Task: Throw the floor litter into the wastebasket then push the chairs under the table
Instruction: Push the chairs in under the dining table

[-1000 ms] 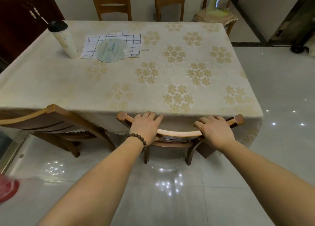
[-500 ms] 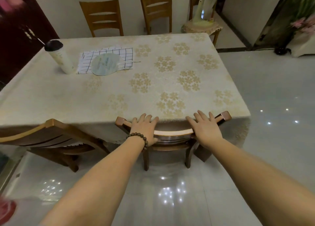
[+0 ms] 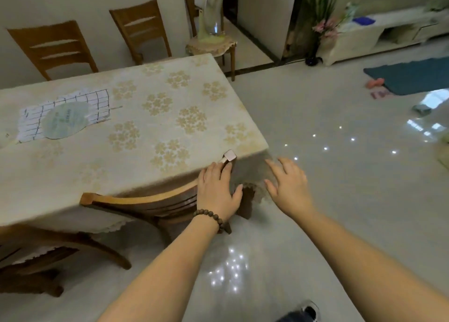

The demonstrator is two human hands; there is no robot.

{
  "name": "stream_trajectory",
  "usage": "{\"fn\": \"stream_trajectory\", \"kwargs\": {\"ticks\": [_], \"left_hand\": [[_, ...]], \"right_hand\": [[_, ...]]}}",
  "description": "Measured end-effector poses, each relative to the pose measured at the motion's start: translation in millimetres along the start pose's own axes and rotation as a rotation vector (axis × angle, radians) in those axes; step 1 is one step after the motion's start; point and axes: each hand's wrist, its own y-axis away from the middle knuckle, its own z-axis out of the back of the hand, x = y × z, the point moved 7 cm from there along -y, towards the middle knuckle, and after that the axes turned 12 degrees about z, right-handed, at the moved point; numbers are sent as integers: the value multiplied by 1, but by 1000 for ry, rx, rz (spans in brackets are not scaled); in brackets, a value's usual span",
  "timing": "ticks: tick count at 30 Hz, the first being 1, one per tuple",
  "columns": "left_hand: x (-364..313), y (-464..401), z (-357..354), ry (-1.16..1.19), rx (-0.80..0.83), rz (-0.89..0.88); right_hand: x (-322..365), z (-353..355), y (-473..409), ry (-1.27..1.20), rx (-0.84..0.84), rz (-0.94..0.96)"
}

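Now left hand (image 3: 217, 191) rests flat on chair (image 3: 145, 201), backrest paralleling table edge (image 3: 121, 190); right hand (image 3: 288, 187) spread.

Smooth varnished wood is seen on the chair (image 3: 145, 201) at lower left. The table (image 3: 136, 127) is covered by matt flower-patterned cloth with a lace-like hem. Glossy polished tile is shown across the floor (image 3: 340, 188), where lamps are mirrored.
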Motion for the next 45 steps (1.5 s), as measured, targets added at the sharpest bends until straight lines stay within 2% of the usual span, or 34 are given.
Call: {"fn": "stream_trajectory", "kwargs": {"ticks": [6,14,21,31,37,45], "left_hand": [[-102,-32,-58,5,36,-43],[-212,-121,-129,-30,47,134],[-266,-191,-165,-20,73,273],[-261,-336,-210,-30,49,424],[-229,-480,-229,-19,31,538],[-190,-663,-211,-23,-14,644]], "right_hand": [[-125,5,9,-35,14,-119],[-292,12,-36,-120,74,-112],[-375,17,-103,-135,133,-36],[-428,-32,-270,-174,193,126],[-459,-69,-440,-114,241,207],[-477,-95,-640,-114,272,266]]}}
